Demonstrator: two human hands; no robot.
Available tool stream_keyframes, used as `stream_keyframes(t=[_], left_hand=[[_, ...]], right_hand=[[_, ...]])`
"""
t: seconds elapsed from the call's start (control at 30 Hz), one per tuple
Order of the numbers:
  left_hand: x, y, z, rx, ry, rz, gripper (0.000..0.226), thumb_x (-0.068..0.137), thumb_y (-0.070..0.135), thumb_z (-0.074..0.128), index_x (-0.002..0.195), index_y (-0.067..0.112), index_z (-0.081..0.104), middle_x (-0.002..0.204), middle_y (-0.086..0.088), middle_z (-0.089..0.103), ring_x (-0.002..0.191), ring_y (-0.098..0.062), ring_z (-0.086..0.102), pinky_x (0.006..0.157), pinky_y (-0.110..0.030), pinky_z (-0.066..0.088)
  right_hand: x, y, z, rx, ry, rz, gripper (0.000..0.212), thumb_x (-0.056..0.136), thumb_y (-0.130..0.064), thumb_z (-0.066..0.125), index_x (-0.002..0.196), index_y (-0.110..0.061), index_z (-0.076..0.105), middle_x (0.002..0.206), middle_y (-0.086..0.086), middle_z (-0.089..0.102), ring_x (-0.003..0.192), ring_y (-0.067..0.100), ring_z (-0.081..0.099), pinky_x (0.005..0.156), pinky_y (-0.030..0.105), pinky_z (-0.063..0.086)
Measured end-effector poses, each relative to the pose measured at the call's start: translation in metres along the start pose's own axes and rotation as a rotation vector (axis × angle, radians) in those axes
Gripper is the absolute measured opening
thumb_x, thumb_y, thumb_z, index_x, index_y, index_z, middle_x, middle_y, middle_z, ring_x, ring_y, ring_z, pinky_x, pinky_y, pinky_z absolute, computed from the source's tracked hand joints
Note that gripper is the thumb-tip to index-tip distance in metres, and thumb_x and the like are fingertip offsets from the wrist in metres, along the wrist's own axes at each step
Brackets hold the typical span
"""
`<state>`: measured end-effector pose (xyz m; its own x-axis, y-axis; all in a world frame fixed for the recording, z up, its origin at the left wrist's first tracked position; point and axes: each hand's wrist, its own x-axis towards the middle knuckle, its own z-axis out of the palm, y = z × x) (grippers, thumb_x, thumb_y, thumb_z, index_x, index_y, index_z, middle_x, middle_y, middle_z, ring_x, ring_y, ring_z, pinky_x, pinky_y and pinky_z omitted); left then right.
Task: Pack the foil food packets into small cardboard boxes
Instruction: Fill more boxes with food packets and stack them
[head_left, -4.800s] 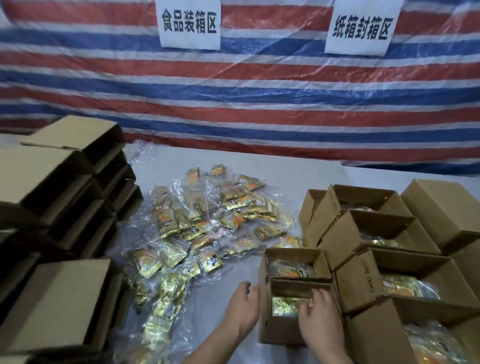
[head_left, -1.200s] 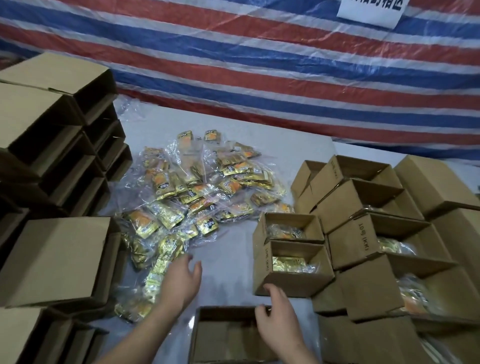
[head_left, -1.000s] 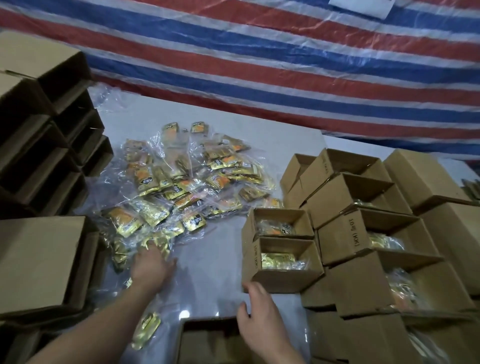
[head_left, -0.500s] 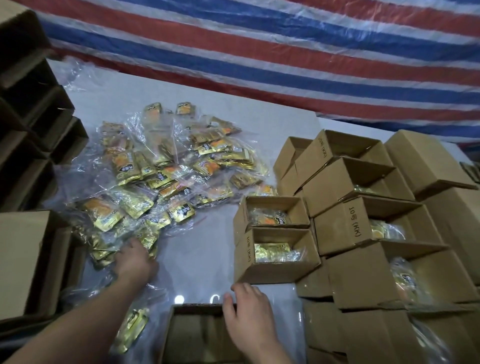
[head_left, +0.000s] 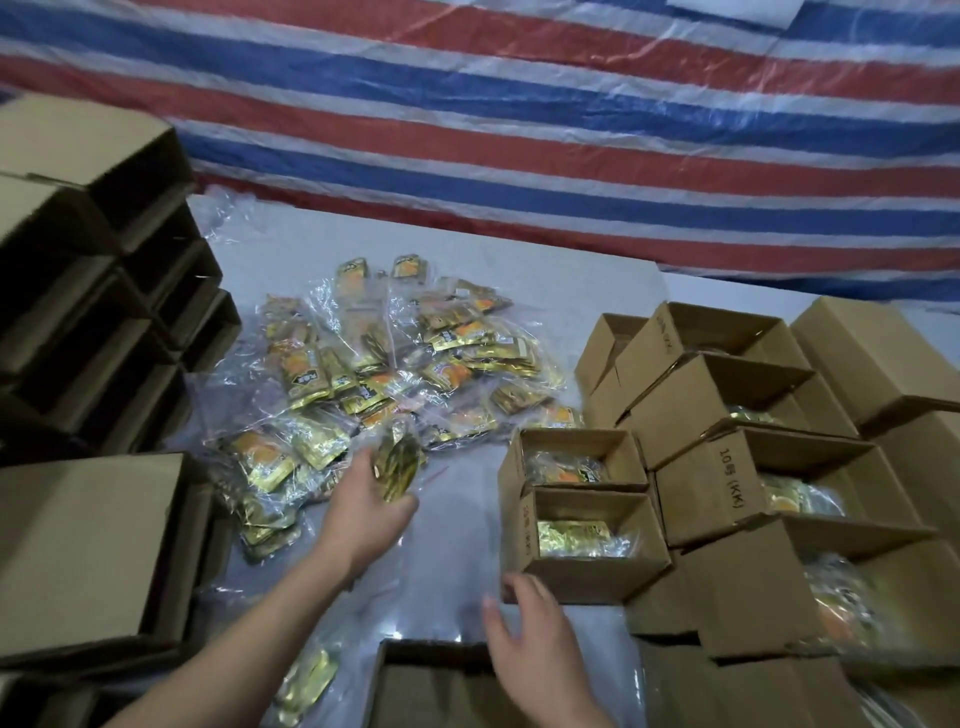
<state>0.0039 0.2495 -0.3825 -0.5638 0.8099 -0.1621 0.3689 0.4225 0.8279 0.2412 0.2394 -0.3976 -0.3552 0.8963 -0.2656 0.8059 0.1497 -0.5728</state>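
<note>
Your left hand (head_left: 371, 506) grips a foil packet (head_left: 397, 465) lifted from the pile (head_left: 395, 364) at 11 o'clock; your right hand (head_left: 530, 634), fingers relaxed, steadies the empty box (head_left: 431, 686) for loading.

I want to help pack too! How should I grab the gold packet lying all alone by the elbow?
The lone gold packet lies flat on the table, its far end tilted right. Come from above and pinch its two long edges with your fingers, near the middle. It looks crinkly and thin, so slide a fingertip under one edge first.

Glossy gold foil packets (head_left: 384, 374) — matt brown cardboard boxes (head_left: 587, 551)
</note>
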Motion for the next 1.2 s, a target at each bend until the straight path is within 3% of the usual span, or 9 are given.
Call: stream_keyframes(t=[0.1, 0.23, 0.3, 0.47, 0.63, 0.77, 0.9, 1.07, 1.2], left_hand=[[-0.023, 0.045, -0.001, -0.097, -0.003, 0.114, 0.048, 0.07, 0.019, 0.072, 0.107, 0.033, 0.045, 0.085, 0.023, 0.054, 0.075, 0.01, 0.054, 0.06, -0.008, 0.038], [-0.056, 0.095, 0.007, -0.326, -0.047, 0.228, 0.034, 0.071, 0.027, 0.071, 0.096, 0.042, 0.053, 0.093, 0.029, 0.063, 0.083, 0.014, 0.059, 0.063, -0.002, 0.042], [-0.067, 0.11, 0.011, -0.373, -0.07, 0.27, 0.033, 0.073, 0.028, 0.067, 0.099, 0.043, 0.055, 0.095, 0.023, 0.064, 0.085, 0.006, 0.062, 0.067, -0.009, 0.046], [-0.08, 0.124, 0.004, -0.113, -0.162, 0.396, 0.039, 0.073, 0.035, 0.057, 0.111, 0.034, 0.049, 0.11, 0.015, 0.045, 0.107, -0.005, 0.047, 0.092, -0.02, 0.041], [-0.087, 0.129, -0.008, 0.316, -0.362, 0.471, 0.08, 0.074, 0.051, 0.051, 0.148, 0.026, 0.033, 0.149, 0.008, 0.036, 0.138, -0.016, 0.027, 0.117, -0.04, 0.022], [-0.092, 0.117, -0.023, 0.093, -0.409, 0.48, 0.063, 0.084, 0.051, 0.066, 0.14, 0.029, 0.048, 0.137, 0.027, 0.038, 0.122, 0.009, 0.036, 0.102, -0.004, 0.022], [-0.101, 0.063, -0.034, -0.055, -0.255, 0.238, 0.03, 0.093, 0.036, 0.062, 0.122, 0.036, 0.057, 0.119, 0.022, 0.055, 0.098, 0.011, 0.052, 0.078, -0.005, 0.038], [-0.13, -0.036, -0.019, 0.144, -0.415, 0.073, 0.03, 0.094, 0.04, 0.059, 0.124, 0.036, 0.053, 0.127, 0.02, 0.053, 0.112, 0.01, 0.051, 0.092, -0.004, 0.035], [-0.141, -0.073, -0.003, 0.119, -0.472, 0.006, 0.024, 0.097, 0.033, 0.058, 0.12, 0.028, 0.061, 0.122, 0.016, 0.06, 0.118, 0.004, 0.052, 0.099, -0.003, 0.03]], right_hand=[[0.013, -0.04, -0.026, 0.518, -0.029, 0.08, 0.041, 0.095, -0.039, 0.063, 0.132, -0.029, 0.049, 0.133, -0.008, 0.055, 0.125, 0.007, 0.052, 0.103, 0.024, 0.043], [0.026, -0.091, -0.064, 1.125, -0.177, 0.079, 0.062, 0.075, -0.047, 0.064, 0.133, -0.032, 0.049, 0.134, -0.006, 0.06, 0.121, 0.009, 0.059, 0.087, 0.022, 0.051], [0.028, -0.104, -0.076, 1.277, -0.206, 0.062, 0.056, 0.072, -0.039, 0.07, 0.125, -0.027, 0.059, 0.125, 0.002, 0.069, 0.114, 0.015, 0.066, 0.084, 0.024, 0.056], [0.022, -0.102, -0.091, 1.431, -0.28, 0.064, 0.07, 0.064, -0.027, 0.086, 0.129, -0.016, 0.06, 0.126, 0.02, 0.066, 0.118, 0.035, 0.062, 0.108, 0.05, 0.044], [0.015, -0.086, -0.091, 1.457, -0.173, 0.101, 0.064, 0.075, -0.018, 0.072, 0.134, 0.001, 0.053, 0.124, 0.029, 0.063, 0.116, 0.042, 0.061, 0.101, 0.052, 0.05], [0.006, -0.068, -0.097, 1.399, -0.057, 0.102, 0.061, 0.064, -0.03, 0.08, 0.118, -0.006, 0.066, 0.097, 0.013, 0.072, 0.083, 0.025, 0.072, 0.064, 0.035, 0.058], [-0.005, -0.047, -0.097, 1.17, 0.091, 0.045, 0.056, 0.065, -0.036, 0.09, 0.115, -0.027, 0.067, 0.106, 0.004, 0.073, 0.104, 0.025, 0.069, 0.083, 0.036, 0.053], [-0.035, -0.041, -0.071, 0.896, 0.096, -0.134, 0.057, 0.061, -0.049, 0.079, 0.113, -0.042, 0.059, 0.103, -0.018, 0.071, 0.095, -0.002, 0.067, 0.077, 0.007, 0.048], [-0.054, -0.034, -0.042, 0.787, -0.127, -0.175, 0.069, 0.064, -0.037, 0.084, 0.123, -0.044, 0.05, 0.115, -0.013, 0.067, 0.104, -0.004, 0.064, 0.084, 0.009, 0.047]])
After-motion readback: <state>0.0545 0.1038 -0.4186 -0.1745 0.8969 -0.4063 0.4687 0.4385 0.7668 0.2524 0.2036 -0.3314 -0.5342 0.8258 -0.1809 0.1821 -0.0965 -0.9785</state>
